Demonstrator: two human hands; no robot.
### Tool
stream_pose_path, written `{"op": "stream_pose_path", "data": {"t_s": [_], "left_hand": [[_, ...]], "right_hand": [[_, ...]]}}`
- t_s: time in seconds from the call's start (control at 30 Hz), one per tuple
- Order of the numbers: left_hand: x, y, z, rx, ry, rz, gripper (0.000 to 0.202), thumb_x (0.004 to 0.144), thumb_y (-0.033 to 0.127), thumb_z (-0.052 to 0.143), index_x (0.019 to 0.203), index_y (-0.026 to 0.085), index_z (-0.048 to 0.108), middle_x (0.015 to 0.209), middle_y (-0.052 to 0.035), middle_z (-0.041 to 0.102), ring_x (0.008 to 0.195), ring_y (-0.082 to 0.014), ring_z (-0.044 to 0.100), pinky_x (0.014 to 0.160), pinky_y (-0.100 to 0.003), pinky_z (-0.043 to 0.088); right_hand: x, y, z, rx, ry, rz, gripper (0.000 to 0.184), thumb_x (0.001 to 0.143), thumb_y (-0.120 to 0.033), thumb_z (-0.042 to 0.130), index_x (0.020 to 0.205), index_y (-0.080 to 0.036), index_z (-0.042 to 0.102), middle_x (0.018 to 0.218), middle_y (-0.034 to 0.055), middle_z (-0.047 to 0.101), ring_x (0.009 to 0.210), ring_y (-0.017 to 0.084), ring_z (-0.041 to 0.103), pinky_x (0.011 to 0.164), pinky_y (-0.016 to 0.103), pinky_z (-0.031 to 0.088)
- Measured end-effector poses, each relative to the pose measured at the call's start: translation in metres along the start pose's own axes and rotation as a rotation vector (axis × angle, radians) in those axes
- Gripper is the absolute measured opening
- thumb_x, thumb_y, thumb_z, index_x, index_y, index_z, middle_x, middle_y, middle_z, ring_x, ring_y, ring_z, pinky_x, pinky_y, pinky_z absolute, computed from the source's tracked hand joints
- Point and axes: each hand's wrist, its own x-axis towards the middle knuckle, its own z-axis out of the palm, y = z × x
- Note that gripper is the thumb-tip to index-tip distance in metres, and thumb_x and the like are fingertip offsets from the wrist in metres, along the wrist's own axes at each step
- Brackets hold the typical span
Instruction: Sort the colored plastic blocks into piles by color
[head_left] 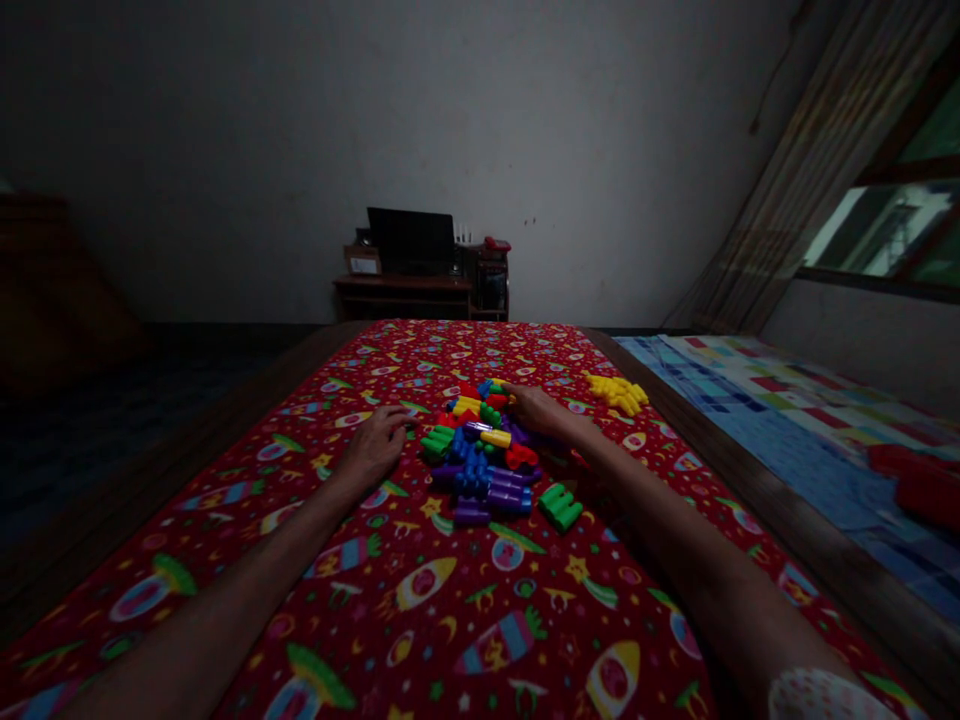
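A loose pile of plastic toy building blocks [480,450] in blue, purple, green, red and yellow lies mid-table on a red patterned cloth. To its left, my left hand [377,440] rests on the cloth with fingers loosely spread and nothing in them. My right hand [534,408] reaches to the far right side of the pile. Its fingertips are at a small yellow block [496,383] beside a blue one; the lower fingers are dark and hidden, so the grip is unclear. A green group of blocks [560,507] lies apart at the pile's near right.
Several yellow blocks [616,393] lie together near the table's right edge. The cloth [420,640] covers most of the table. Beyond it stands a desk [405,284] with a black monitor [411,238]. On the right is a bed with a checked cover [780,400].
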Motion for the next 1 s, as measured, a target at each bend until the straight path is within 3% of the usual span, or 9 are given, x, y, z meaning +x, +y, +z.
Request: {"op": "stream_pose_path", "data": {"t_s": [0.07,0.17,0.37,0.5,0.6,0.7,0.8,0.9,1.0], "left_hand": [[0.000,0.000,0.000,-0.001,-0.007,-0.002,0.037,0.082,0.026,0.038,0.089,0.019,0.073,0.114,-0.0092,0.065,0.107,-0.0243,0.062,0.099,-0.040,0.050],[0.000,-0.001,0.000,-0.004,-0.012,-0.006,0.037,0.081,0.026,0.038,0.089,0.018,0.073,0.114,-0.0102,0.064,0.107,-0.0251,0.062,0.098,-0.041,0.050],[0.001,-0.003,0.002,-0.007,0.004,0.018,0.035,0.081,0.025,0.039,0.088,0.020,0.073,0.111,-0.0079,0.066,0.105,-0.0238,0.062,0.098,-0.039,0.051],[0.001,-0.003,0.002,-0.012,0.023,0.021,0.035,0.081,0.025,0.039,0.087,0.021,0.073,0.110,-0.0070,0.066,0.104,-0.0231,0.062,0.098,-0.038,0.051],[0.001,-0.002,0.002,-0.014,0.015,0.010,0.035,0.081,0.026,0.039,0.087,0.020,0.073,0.111,-0.0079,0.066,0.104,-0.0234,0.063,0.097,-0.038,0.051],[0.000,-0.002,0.002,-0.006,0.003,0.000,0.036,0.081,0.026,0.038,0.088,0.019,0.073,0.113,-0.0095,0.065,0.106,-0.0242,0.062,0.098,-0.039,0.051],[0.000,-0.002,0.001,-0.004,0.002,-0.001,0.036,0.081,0.026,0.039,0.088,0.019,0.073,0.113,-0.0095,0.065,0.106,-0.0244,0.062,0.097,-0.039,0.052],[0.000,-0.002,0.001,-0.001,0.005,0.006,0.036,0.082,0.026,0.039,0.088,0.020,0.074,0.112,-0.0085,0.066,0.106,-0.0238,0.062,0.097,-0.038,0.051],[0.000,-0.003,0.002,-0.002,0.011,0.010,0.036,0.083,0.027,0.038,0.089,0.020,0.074,0.113,-0.0083,0.066,0.106,-0.0236,0.062,0.098,-0.039,0.051]], "right_hand": [[-0.001,0.001,0.008,0.037,0.001,0.028,0.050,0.085,-0.011,0.053,0.135,-0.012,0.055,0.122,0.0143,0.068,0.105,0.020,0.063,0.087,0.026,0.045],[-0.001,0.012,0.004,0.037,0.068,0.107,0.043,0.081,-0.011,0.056,0.123,-0.014,0.066,0.115,0.0118,0.071,0.102,0.022,0.065,0.086,0.027,0.046],[-0.006,0.048,-0.030,0.011,0.261,0.299,0.037,0.084,-0.016,0.053,0.116,-0.017,0.071,0.108,0.0093,0.074,0.097,0.020,0.067,0.086,0.029,0.048],[-0.028,0.085,-0.051,-0.084,0.372,0.562,0.038,0.084,-0.020,0.052,0.118,-0.015,0.070,0.113,0.0128,0.071,0.104,0.023,0.065,0.089,0.032,0.048],[-0.047,0.108,-0.061,-0.140,0.354,0.740,0.039,0.084,-0.018,0.051,0.119,-0.014,0.069,0.118,0.0161,0.069,0.107,0.026,0.064,0.086,0.032,0.049],[-0.059,0.119,-0.064,-0.155,0.245,0.837,0.037,0.083,-0.014,0.049,0.113,-0.012,0.071,0.114,0.0184,0.070,0.104,0.028,0.065,0.080,0.032,0.049],[-0.061,0.118,-0.066,-0.172,0.181,0.849,0.034,0.084,-0.017,0.049,0.109,-0.012,0.072,0.111,0.0192,0.070,0.102,0.029,0.066,0.079,0.032,0.048],[-0.052,0.106,-0.066,-0.234,0.237,0.815,0.035,0.089,-0.019,0.045,0.110,-0.011,0.072,0.113,0.0205,0.069,0.104,0.030,0.065,0.082,0.034,0.047],[-0.034,0.081,-0.061,-0.269,0.300,0.660,0.037,0.092,-0.020,0.041,0.111,-0.013,0.072,0.111,0.0184,0.070,0.105,0.028,0.064,0.087,0.035,0.046]]}}
